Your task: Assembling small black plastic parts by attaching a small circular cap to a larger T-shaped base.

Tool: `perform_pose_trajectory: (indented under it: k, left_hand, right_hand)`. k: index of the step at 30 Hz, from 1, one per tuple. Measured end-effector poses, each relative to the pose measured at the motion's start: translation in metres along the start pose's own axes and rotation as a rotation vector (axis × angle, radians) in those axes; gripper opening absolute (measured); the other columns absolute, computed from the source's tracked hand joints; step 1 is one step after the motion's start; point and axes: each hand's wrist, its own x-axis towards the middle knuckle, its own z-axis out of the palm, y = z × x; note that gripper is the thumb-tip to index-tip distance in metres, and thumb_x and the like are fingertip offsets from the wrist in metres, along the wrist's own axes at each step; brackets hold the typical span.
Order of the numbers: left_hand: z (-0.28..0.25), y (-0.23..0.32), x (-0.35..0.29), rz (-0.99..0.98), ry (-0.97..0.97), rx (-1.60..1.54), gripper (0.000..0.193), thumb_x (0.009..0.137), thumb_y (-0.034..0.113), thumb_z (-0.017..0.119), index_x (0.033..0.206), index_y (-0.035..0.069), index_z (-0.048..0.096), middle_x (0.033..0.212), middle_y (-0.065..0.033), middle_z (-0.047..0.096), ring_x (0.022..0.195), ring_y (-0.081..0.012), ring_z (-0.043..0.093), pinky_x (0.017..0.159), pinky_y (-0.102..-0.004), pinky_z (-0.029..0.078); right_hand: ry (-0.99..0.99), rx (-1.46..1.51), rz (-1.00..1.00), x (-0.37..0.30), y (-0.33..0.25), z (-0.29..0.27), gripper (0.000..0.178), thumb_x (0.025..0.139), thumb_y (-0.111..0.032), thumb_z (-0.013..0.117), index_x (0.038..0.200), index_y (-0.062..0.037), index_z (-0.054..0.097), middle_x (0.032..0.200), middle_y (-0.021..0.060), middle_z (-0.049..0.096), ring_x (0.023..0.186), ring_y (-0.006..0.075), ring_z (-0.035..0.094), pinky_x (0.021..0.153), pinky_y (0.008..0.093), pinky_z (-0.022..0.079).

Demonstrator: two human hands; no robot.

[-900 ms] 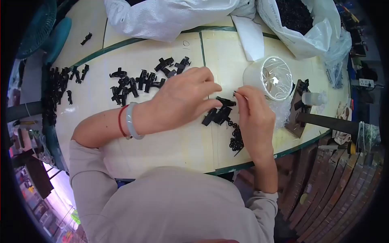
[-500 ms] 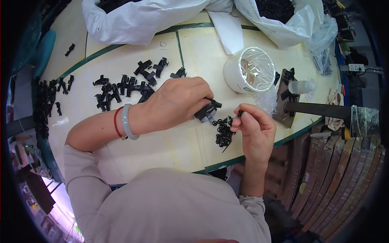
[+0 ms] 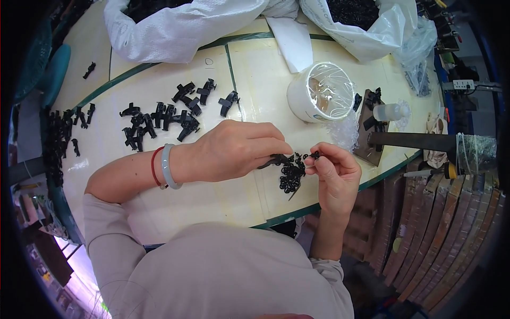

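Observation:
My left hand (image 3: 239, 149) is closed on a black plastic part (image 3: 273, 161), most of which lies hidden beneath the fingers. Just to its right, my right hand (image 3: 337, 175) pinches a small black ring (image 3: 315, 155) between thumb and forefinger. Between the hands a pile of small black rings (image 3: 290, 179) lies on the pale tabletop (image 3: 212, 204), with a thin pointed piece sticking out at its near end. Beyond my left wrist, several black plastic parts (image 3: 187, 125) are scattered, and a single one (image 3: 229, 103) lies apart from them.
A white tub (image 3: 297, 98) wrapped in clear film stands beyond my right hand. To its right are a small clear bottle (image 3: 388, 112) and a metal bar (image 3: 414, 141) over a brown plate. White sacks (image 3: 159, 40) of black parts line the far side; more parts heap at far left.
My left hand has come nearer and rightward with the black part, turning it toward the right hand. My right hand stays almost in place, still pinching the ring.

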Motion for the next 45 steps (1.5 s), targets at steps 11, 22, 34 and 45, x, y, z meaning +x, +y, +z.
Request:
perform_pose_trajectory:
  k: [11,22,34,45]
  left_hand:
    - [0.001,-0.002,0.000,0.198,0.071,0.032,0.024,0.071,-0.001,0.067,0.093,0.003,0.064,0.088,-0.0078,0.062,0.074,-0.0213,0.062,0.061,-0.0262,0.051]
    - [-0.011,0.019,0.004,-0.688,-0.030,-0.859,0.033,0.076,-0.009,0.047,0.109,-0.001,0.043,0.088,-0.0050,0.048,0.071,-0.0115,0.063,0.063,-0.0195,0.052]
    - [-0.010,0.002,0.003,-0.718,0.015,-0.975,0.024,0.083,0.004,0.063,0.106,-0.003,0.059,0.092,-0.0051,0.064,0.076,-0.0082,0.062,0.068,-0.0195,0.050]
    - [-0.010,0.007,0.006,-0.786,-0.036,-1.290,0.027,0.087,0.007,0.057,0.112,-0.001,0.055,0.097,-0.0089,0.064,0.089,-0.0140,0.063,0.077,-0.0233,0.052]
  right_hand:
    - [-0.009,-0.137,-0.207,0.004,-0.009,0.003,0.017,0.079,0.010,0.058,0.096,0.0089,0.059,0.096,0.0161,0.060,0.080,0.0198,0.064,0.072,0.0276,0.055]
    - [-0.172,-1.425,-1.053,0.085,-0.059,0.001,0.024,0.061,0.004,0.069,0.083,-0.0057,0.067,0.085,0.0022,0.066,0.074,0.0220,0.053,0.064,0.0295,0.045]
    - [-0.235,-1.410,-0.895,0.073,-0.063,0.009,0.022,0.062,0.004,0.070,0.081,-0.0047,0.067,0.082,0.0033,0.066,0.073,0.0210,0.054,0.065,0.0276,0.044]
    - [-0.067,-0.885,-0.724,0.020,-0.019,0.021,0.018,0.066,0.010,0.069,0.083,0.0030,0.065,0.084,0.0156,0.067,0.073,0.0206,0.065,0.064,0.0259,0.052]
